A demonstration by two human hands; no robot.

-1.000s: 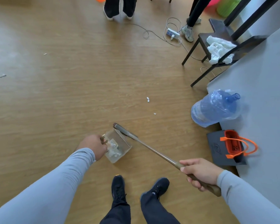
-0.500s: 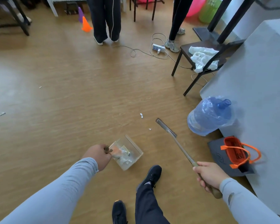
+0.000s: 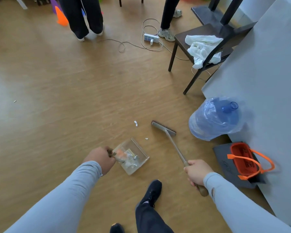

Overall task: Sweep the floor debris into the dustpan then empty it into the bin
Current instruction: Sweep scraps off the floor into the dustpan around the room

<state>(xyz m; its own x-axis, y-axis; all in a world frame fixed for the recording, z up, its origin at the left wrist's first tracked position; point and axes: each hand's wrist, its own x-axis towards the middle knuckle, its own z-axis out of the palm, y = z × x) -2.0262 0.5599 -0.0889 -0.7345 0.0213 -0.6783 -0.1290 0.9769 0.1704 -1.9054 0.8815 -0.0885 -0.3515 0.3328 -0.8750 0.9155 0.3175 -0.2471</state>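
1. Swinging out to the right since a second ago, the long-handled broom with the flat grey head [image 3: 163,128] has left the dustpan's mouth and now sits on the wooden floor [image 3: 74,98] near the big blue plastic water jug [image 3: 214,118].
2. Right hand [image 3: 197,172] is clenched around the broom's brown handle low down, with the butt end poking out behind the fist.
3. Left hand [image 3: 99,159] is closed on the short handle of the clear plastic dustpan [image 3: 133,157], which sits low over the floor, open edge facing away from the person.
4. Inside the pan: a small heap of white scraps and something orange, gathered at the handle end.
5. Two white paper bits [image 3: 135,123] lie on the floor just left of the broom head; a smaller white fleck [image 3: 146,138] lies between them and the pan.
6. Another tiny scrap [image 3: 14,101] is far off to the left.
7. One dark shoe [image 3: 152,190] is planted just behind the pan.
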